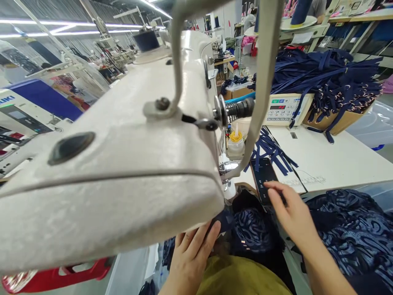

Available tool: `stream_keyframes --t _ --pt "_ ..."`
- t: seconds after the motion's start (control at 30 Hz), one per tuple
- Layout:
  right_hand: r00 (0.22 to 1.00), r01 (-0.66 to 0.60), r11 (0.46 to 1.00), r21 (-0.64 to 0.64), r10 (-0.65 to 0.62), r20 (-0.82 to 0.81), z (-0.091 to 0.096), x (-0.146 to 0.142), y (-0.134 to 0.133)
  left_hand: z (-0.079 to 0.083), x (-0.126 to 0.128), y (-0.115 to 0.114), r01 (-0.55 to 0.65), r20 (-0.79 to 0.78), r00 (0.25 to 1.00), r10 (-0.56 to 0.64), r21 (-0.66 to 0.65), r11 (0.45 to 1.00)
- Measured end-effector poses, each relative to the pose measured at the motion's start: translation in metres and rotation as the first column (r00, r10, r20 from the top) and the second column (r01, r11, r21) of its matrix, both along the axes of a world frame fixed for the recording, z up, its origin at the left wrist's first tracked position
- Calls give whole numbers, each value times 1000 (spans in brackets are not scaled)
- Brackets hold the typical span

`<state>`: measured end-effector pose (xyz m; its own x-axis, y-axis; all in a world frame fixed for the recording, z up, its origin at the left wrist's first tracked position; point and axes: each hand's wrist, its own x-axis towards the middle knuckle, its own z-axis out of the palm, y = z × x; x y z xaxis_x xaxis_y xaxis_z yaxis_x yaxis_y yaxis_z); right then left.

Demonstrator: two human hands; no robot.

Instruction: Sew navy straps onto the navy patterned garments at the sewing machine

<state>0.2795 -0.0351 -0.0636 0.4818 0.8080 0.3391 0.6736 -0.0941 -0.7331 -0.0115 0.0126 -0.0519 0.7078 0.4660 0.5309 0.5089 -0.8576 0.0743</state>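
1. From where I stand, a big white sewing machine [138, 143] fills the near side of the worktable [337, 157], with a dark thread spool [146, 41] on top of it
2. The person's left hand [193, 250] is under the machine's front end, fingers side by side, thumb lying on a dark navy cloth [225, 221]. I can't tell whether it grips the cloth or only rests on it, since the machine covers part of the fingertips
3. The right hand [290, 211] holds nothing. Its index finger and thumb reach out over a phone [261, 176], and I can't make out whether a fingertip touches the glass
4. That phone lies face up on the worktable, screen mostly dark with a few small icons, just beside some loose navy strips [272, 149]
5. Between the two hands, next to the navy cloth, is a dark patterned fabric [251, 229], and a larger patterned heap [359, 237] spreads to the right of the right forearm
6. Behind the phone are a small bottle [236, 144] with yellow bands round its neck and a control panel [278, 108] with a red display
7. Farther right, a thick pile of navy straps [325, 78] with metal rings spills over a cardboard box [348, 121]
8. Over to the left is another machine [43, 98] with a blue panel, and more sewing stations stretch away under strip lights
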Motion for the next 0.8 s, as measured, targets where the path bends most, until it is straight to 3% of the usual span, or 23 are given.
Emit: stream_keyframes --t 0.07,0.13,0.2,0.3,0.43,0.6,0.8 --pt "991 37 999 -31 -33 129 2 35 16 0 0 0 1 -5 1000 -1 8 1000" --pt "950 -57 989 -139 96 298 3 68 40 0 1 0 0 -10 1000 0 20 1000" --pt "928 -100 970 -222 172 332 4 93 69 1 2 0 -6 -6 1000 7 29 1000" --pt "900 -119 923 -366 256 353 1 110 108 2 2 0 -12 9 1000 12 19 1000" --pt "891 -75 873 -482 276 361 -2 109 141 2 3 0 -3 7 1000 3 21 1000" --pt "926 -15 853 -522 209 315 9 116 150 1 5 2 6 27 1000 -7 47 999" --pt "927 129 883 -450 54 372 24 158 124 -4 3 3 -18 2 1000 18 84 996"
